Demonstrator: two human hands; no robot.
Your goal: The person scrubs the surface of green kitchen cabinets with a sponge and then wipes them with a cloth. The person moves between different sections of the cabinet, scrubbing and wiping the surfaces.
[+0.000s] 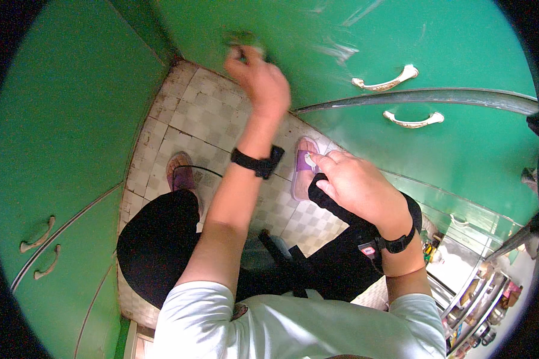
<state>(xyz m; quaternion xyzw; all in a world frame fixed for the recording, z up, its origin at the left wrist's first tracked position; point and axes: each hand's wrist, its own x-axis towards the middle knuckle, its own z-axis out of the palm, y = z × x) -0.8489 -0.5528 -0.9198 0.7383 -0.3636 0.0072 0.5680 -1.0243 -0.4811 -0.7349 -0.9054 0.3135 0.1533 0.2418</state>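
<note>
My left hand (265, 83) is raised against the green cabinet panel (305, 40), its fingers bent around a small blurred pad or cloth (245, 42). Motion blur and the panel's green colour hide what exactly that pad is. Pale streaks (339, 51) mark the panel to the right of this hand. My right hand (359, 186) lies over my right knee in black trousers (330, 204), holding nothing, its thumb apart from the fingers. Each wrist wears a black strap, with a dark device on the left strap (258, 164).
Green cabinet doors with pale handles (386, 80) stand in front and at left (63, 134). The tiled floor (206, 112) runs between them, under my purple slippers (306, 161). A thin black cable (197, 167) passes near my left foot. A crowded rack (476, 305) stands at right.
</note>
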